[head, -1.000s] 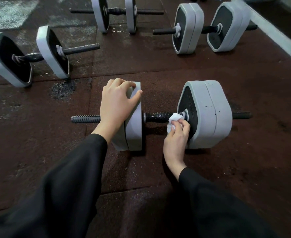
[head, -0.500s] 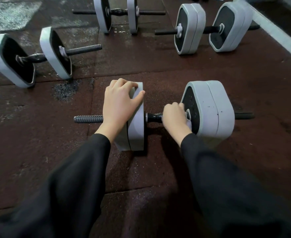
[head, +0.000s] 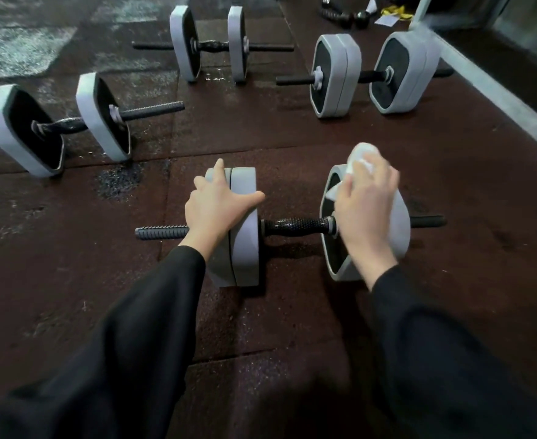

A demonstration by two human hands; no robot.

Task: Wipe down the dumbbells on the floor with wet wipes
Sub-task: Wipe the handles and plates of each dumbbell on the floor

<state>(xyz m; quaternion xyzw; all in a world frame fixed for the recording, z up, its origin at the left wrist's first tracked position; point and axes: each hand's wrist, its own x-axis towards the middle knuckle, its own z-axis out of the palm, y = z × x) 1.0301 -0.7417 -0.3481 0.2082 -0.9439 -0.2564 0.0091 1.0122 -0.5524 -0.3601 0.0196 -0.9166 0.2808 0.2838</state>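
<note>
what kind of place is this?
Probably a gym or home workout area. Four adjustable dumbbells lie on the floor, among them the near dumbbell under both hands and another at far right. The floor is dark speckled rubber matting laid in tiles.

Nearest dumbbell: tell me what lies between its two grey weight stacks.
In the head view, only the black knurled handle spans the gap between the left weight stack and the right weight stack, above bare floor mat.
</note>
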